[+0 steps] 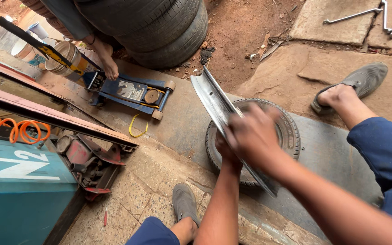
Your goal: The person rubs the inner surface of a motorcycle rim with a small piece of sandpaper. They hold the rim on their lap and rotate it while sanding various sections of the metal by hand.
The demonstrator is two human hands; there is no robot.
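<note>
1. Right hand (252, 136) is closed over the upper edge of a long, curved, shiny grey metal wheel rim (214, 102). The fingers wrap the edge, but the hand is motion-blurred, so how tight the grip is cannot be told.
2. Left hand (223, 149) sits just below and behind the right one, against the underside of the same rim. It is mostly hidden, so whether its grip is closed on the rim cannot be told.
3. The rim stands tilted on edge. Its upper end runs up and away from the grip, and its lower end runs down past the right forearm.
4. Directly under the grip lies a small black rubber tyre (291, 134), flat on the grey concrete floor (323, 156). The rim rests across it.
5. Either side of the grip are the person's own feet in worn grey slip-on shoes, one below the grip (184, 203) and one up to the right (364, 79) (dark blue trouser legs).
6. Up and left of the grip is a blue steel floor jack (132, 93), with another person's bare foot (107, 61) resting on its end.
7. Beyond that is a stack of large black tyres (159, 27).
8. Far left of the grip is a teal metal cabinet (19, 195) with a coiled orange air hose (14, 129) above it.
9. Far up-right are long steel wrenches (355, 16) on a stone slab.
</note>
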